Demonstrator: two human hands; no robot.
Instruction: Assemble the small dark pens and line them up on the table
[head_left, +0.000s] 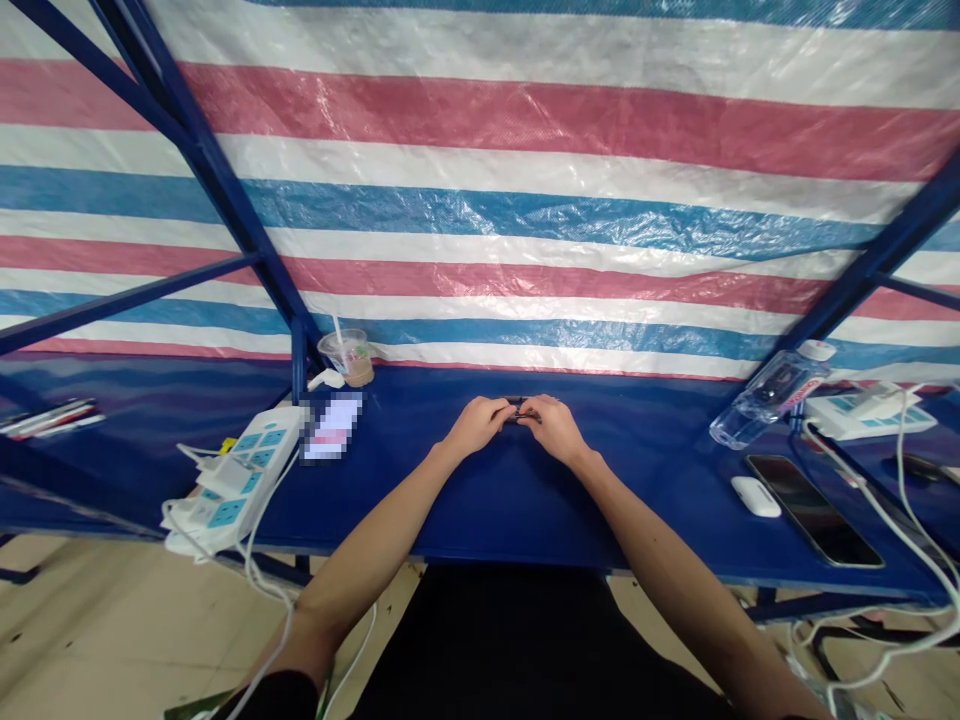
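My left hand [480, 422] and my right hand [553, 424] meet over the middle of the blue table [517, 510]. Between their fingertips is a small dark object [514, 409], thin and partly covered by the fingers; its exact kind does not show. Both hands are closed on it, the left thumb and fingers at one end, the right ones at the other. It sits at or just above the table surface.
At left are a phone [332, 426], a plastic cup with a straw [349, 357] and a white power strip [244, 480]. On the right lie a tilted water bottle [769, 395], a white earbud case [755, 496], a dark phone [816, 511] and another power strip [870, 414]. Striped sheeting [525, 220] hangs behind.
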